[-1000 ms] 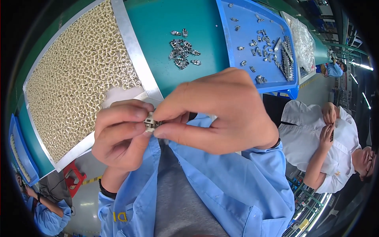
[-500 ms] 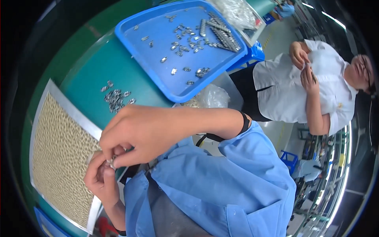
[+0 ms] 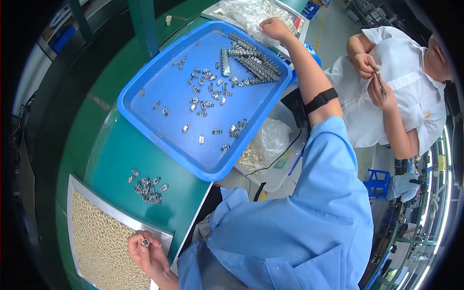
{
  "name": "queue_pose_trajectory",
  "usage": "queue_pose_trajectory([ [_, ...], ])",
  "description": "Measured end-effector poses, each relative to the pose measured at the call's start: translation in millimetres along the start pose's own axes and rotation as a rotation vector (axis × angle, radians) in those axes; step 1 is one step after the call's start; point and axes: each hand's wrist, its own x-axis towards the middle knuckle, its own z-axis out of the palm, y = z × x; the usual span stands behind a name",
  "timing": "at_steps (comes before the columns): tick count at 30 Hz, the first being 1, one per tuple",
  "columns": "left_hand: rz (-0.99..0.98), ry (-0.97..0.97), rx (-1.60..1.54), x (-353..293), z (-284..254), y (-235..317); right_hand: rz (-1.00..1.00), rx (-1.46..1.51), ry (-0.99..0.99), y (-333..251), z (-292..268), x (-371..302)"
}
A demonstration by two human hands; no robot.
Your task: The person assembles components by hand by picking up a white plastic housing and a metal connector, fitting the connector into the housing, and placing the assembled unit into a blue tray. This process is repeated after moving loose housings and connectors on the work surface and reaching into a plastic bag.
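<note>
One surface [image 3: 104,164] bears a blue tray [image 3: 159,128], rimmed likely against spills. Far right, a clear bag [image 3: 241,17] lies at the right hand [image 3: 276,29], its curled fingers' hold unclear; near left, the left hand [image 3: 150,253] pinches a small ring-ended part [image 3: 145,242] between closed fingers, apparently for steadiness.

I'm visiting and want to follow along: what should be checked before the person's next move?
1. Left hand holding the small part: ok, it is in the fingers.
2. Right hand gripping the clear plastic: cannot tell; the fingertips are hard to see.
3. Metal pile apart from the blue tray: ok.
4. Loose metal pieces in the tray gathered together: not ok, scattered.
5. Co-worker's hands clear of the person's: ok.
</note>
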Motion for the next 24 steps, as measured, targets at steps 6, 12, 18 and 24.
queue_pose_trajectory([
  [6, 0.010, 0.135, 0.033, 9.8, 12.2, -13.1, -0.240, -0.115, -0.191, -18.5, 21.4, 10.0],
  [12, 0.039, 0.101, 0.093, 16.4, 22.1, -18.7, -0.373, -0.414, -0.254, -8.5, 7.0, 15.0],
  [18, 0.028, 0.127, 0.113, 15.9, 27.2, -23.1, -0.532, -0.581, -0.171, -15.4, 16.0, 10.1],
  [24, 0.037, 0.156, 0.127, 11.4, 25.5, -22.8, -0.789, -0.636, -0.040, -13.3, 9.6, 18.6],
])
